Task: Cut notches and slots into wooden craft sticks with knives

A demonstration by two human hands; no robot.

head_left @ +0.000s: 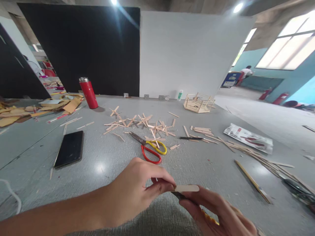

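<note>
My left hand (pixel 145 188) pinches the left end of a short flat wooden craft stick (pixel 187 188) between thumb and index finger. The stick's rounded right end lies against the index finger of my right hand (pixel 216 209). That hand is closed round a knife (pixel 178 195); its dark blade shows just under the stick, and a yellow part shows between the fingers. Most of its handle is hidden. Just beyond my left hand lie scissors (pixel 147 144) with one red and one yellow handle loop, blades pointing away to the left.
Cut stick pieces (pixel 142 121) are scattered mid-table. A small stick frame (pixel 199 103) stands at the back right, a red flask (pixel 88 93) back left. A phone (pixel 69 149) lies left. Right are a black pen-like tool (pixel 191 138), a packet (pixel 248 138), long strips (pixel 261 158) and a pencil-like stick (pixel 252 180).
</note>
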